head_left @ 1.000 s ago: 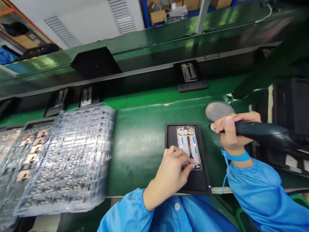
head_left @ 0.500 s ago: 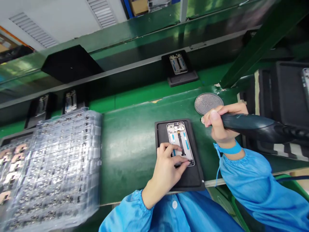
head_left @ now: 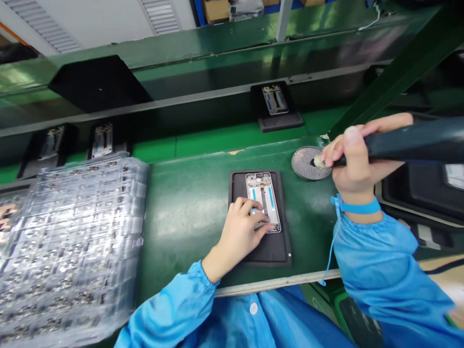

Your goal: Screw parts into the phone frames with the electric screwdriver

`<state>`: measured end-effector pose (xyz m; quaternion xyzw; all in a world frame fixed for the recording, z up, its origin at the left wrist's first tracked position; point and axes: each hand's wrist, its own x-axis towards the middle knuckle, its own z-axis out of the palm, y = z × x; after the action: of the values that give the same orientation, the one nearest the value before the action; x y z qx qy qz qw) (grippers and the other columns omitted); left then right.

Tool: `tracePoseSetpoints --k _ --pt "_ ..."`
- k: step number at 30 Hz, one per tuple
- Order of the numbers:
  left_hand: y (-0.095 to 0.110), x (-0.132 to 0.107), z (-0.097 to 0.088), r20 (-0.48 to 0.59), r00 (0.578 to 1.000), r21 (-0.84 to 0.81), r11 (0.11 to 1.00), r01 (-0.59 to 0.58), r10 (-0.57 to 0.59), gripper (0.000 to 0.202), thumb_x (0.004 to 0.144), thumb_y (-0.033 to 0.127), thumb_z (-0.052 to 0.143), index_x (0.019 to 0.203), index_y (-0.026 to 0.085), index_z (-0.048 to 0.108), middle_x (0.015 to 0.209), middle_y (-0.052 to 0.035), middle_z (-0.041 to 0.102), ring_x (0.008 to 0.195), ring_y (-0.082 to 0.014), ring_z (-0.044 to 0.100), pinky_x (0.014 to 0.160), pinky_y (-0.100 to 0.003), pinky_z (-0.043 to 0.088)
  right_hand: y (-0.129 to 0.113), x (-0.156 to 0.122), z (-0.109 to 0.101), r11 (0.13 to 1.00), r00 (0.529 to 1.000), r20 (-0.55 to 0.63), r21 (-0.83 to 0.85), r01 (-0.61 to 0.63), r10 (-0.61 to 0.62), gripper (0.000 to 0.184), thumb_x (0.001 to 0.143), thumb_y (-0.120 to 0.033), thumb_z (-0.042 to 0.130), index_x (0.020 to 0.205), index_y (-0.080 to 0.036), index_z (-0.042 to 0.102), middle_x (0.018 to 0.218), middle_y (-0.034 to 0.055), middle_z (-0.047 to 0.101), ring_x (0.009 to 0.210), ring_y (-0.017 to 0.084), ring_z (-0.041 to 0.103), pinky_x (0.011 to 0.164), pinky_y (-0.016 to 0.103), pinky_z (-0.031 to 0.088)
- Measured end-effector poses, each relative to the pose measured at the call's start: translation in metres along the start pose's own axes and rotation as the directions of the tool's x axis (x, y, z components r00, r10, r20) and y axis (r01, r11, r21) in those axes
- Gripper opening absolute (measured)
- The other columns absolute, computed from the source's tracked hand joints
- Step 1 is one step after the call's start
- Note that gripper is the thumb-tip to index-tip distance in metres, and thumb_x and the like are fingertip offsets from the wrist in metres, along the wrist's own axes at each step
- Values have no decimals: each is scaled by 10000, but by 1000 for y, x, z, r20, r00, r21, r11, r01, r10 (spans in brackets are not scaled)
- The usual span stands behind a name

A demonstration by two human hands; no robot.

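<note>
My right hand (head_left: 357, 166) is wrapped round a dark electric screwdriver (head_left: 416, 141). The screwdriver's tip end is over a round grey perforated screw dish (head_left: 302, 169); whether a screw sits on it is too small to tell. A smartphone frame (head_left: 261, 180) with circuit board, dark flex cable and blue strips lies in a black tray (head_left: 270, 255) before me. My left hand (head_left: 241, 231) rests over the phone's lower left side, fingers curled, with thumb and forefinger closed at the bottom end. What they pinch, if anything, is hidden.
Stacked clear plastic trays (head_left: 79, 241) of small parts stand on the left of the green bench (head_left: 181, 217). Beyond are more phone frames in black trays, one (head_left: 276, 100) at the back. A green post (head_left: 398, 72) slants up at the right, near black trays (head_left: 416, 193).
My right hand has moved up and to the right in view, and the screwdriver tip is now over the dish. My left hand remains on the phone. The whole view has shifted slightly.
</note>
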<state>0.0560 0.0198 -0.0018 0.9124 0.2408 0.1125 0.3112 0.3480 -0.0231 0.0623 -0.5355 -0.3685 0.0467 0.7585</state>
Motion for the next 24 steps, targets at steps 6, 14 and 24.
tracePoseSetpoints --k 6,14,24 --pt "-9 16 -18 153 988 -7 999 -33 34 224 999 431 1106 1069 280 957 1273 -90 832 1202 -318 657 1048 -459 540 18 10 0 999 995 -80 10 52 -51 561 985 -667 1028 1022 -339 575 599 -133 509 409 154 484 410 334 474" --pt "-18 24 -24 135 989 -21 998 -65 67 203 1022 374 1080 1139 275 947 1327 -98 846 1249 -339 660 1066 -486 530 37 11 -17 998 997 -77 -64 -6 2 594 957 -717 1032 1014 -310 604 587 -127 560 404 147 530 418 312 533" --pt "-23 29 -23 65 995 26 997 -74 72 264 1033 414 1062 1232 295 935 1385 -97 839 1304 -358 660 1206 -558 476 45 15 -23 998 995 -91 -60 27 -32 520 989 -635 1024 1001 -305 622 593 -132 592 392 147 536 409 293 534"
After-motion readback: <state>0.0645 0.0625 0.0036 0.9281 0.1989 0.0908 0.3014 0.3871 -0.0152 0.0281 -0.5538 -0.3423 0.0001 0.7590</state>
